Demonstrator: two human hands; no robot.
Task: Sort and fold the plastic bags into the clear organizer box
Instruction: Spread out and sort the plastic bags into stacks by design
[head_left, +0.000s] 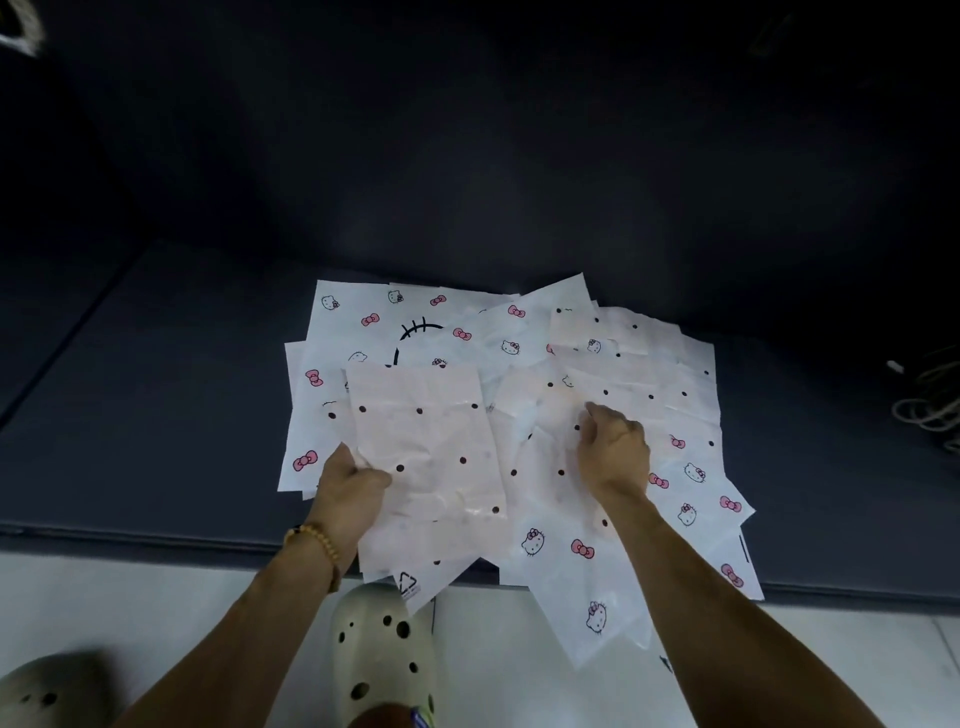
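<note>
- Head view: a pale dotted plastic bag (431, 447) is pinched at its near-left edge by the left hand (350, 486), its long axis running away from the body, lifted over the pile.
- The right hand (615, 449) is curled closed on another dotted bag (550, 467) just to the right; both hands are equally near.
- Loose cat-and-bow printed bags (415, 327) are spread beneath, overlapping, some overhanging the edge.
- A dark padded surface (156, 415) carries the pile; pale floor (493, 649) and a perforated clog (384, 654) lie below.
- No organizer box is seen.
</note>
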